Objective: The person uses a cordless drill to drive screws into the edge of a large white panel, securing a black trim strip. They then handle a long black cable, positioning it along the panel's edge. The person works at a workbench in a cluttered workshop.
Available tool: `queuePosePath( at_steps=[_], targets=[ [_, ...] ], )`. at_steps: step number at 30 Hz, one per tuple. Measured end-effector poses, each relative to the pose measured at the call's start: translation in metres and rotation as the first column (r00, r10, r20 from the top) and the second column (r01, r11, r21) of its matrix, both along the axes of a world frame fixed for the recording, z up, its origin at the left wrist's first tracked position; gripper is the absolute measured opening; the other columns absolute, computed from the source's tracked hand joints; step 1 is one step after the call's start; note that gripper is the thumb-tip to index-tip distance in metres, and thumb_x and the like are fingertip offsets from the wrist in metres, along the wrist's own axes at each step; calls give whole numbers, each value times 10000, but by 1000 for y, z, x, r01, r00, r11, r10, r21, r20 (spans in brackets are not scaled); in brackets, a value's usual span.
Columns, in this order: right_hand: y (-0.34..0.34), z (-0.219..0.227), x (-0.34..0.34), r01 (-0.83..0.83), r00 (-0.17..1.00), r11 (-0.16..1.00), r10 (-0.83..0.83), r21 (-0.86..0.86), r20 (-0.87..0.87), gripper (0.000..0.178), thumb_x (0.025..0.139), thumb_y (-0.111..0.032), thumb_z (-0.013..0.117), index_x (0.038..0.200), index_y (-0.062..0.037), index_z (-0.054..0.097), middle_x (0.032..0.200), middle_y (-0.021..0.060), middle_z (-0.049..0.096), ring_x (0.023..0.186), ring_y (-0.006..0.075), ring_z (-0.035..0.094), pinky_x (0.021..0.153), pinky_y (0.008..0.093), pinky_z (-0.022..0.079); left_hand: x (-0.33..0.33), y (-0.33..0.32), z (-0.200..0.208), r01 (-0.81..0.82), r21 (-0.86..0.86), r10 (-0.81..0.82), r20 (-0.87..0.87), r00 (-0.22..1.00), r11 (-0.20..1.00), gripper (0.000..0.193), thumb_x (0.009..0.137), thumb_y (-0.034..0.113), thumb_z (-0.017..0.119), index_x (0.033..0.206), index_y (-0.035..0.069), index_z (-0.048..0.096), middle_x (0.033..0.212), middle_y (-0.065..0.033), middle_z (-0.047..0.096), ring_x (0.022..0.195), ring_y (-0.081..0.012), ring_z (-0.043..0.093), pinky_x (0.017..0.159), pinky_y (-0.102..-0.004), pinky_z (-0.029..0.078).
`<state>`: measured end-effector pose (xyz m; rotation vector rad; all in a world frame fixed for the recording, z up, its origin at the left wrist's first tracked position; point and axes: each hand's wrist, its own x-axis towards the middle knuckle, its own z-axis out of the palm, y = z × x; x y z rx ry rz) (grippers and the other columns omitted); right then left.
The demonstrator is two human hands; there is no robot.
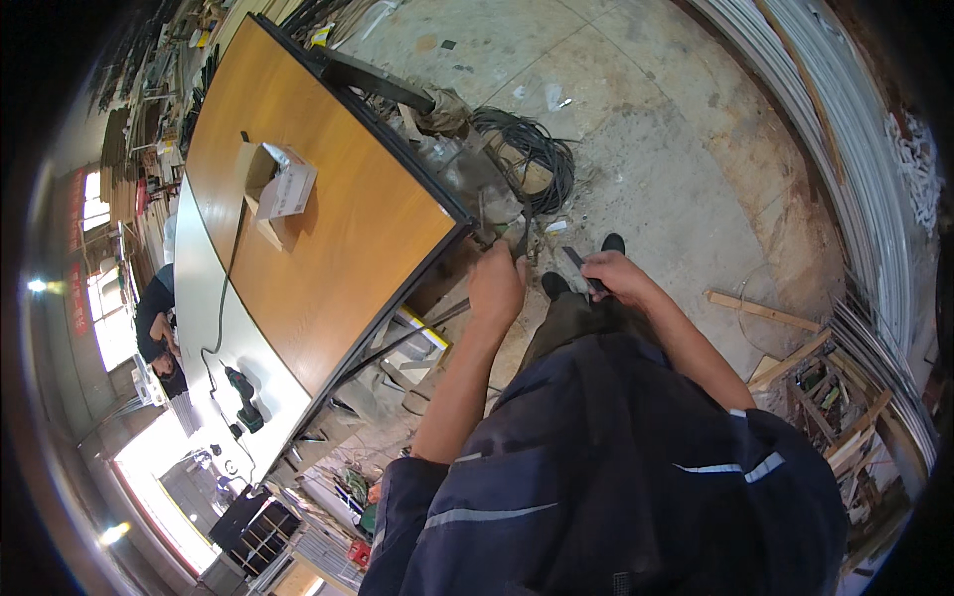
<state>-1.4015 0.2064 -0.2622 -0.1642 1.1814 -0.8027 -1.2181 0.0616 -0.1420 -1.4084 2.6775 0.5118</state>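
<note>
My left hand (498, 282) is at the near corner of the wood-topped table (328, 238), its fingers closed round a narrow dark piece (525, 230) that stands up past the fingertips. What kind of piece it is I cannot make out. To the right, over my feet, my right hand (618, 275) grips a short, flat dark strip (573, 259); its free end points up and left. The two hands are apart. Just beyond the left hand, a metal frame and clutter crowd the table's corner.
An open cardboard box (288, 192) sits on the table. A dark green corded power tool (242, 399) lies on the white section. Coiled black cable (537, 159) rests on the concrete floor. Long metal profiles (845, 119) line the right side. Another person (157, 323) is at the far left.
</note>
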Motion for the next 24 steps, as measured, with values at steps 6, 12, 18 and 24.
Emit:
queuePosePath(
  at_steps=[6,12,18,24],
  targets=[
    [-39,42,46,78,932,997,-69,-12,355,178,982,-193,607,890,-41,609,755,54,584,651,170,541,595,331,445,26,5,49,-133,522,302,-254,919,843,240,958,219,696,958,-17,653,694,-78,636,660,-123,619,613,-297,477],
    [-50,101,57,211,735,966,-56,-149,676,192,1024,-214,582,930,-46,577,817,36,555,679,141,497,578,310,388,46,20,101,-68,602,394,-430,812,796,196,965,177,683,950,-18,677,732,-49,630,706,-101,584,649,-275,473],
    [-41,159,59,115,595,942,189,-316,781,273,1025,-296,614,902,-54,584,814,29,555,673,131,498,546,288,401,81,31,116,103,719,471,-549,691,687,363,915,58,703,1259,20,593,1103,-85,674,964,-144,620,871,-291,497],
    [-35,212,38,-59,625,973,212,-225,752,323,1018,-323,621,873,-35,592,755,49,563,669,165,576,573,315,480,35,18,128,304,460,155,-725,671,834,609,805,11,740,1377,87,546,1299,-119,667,1010,-236,635,922,-328,505]
  ],
)
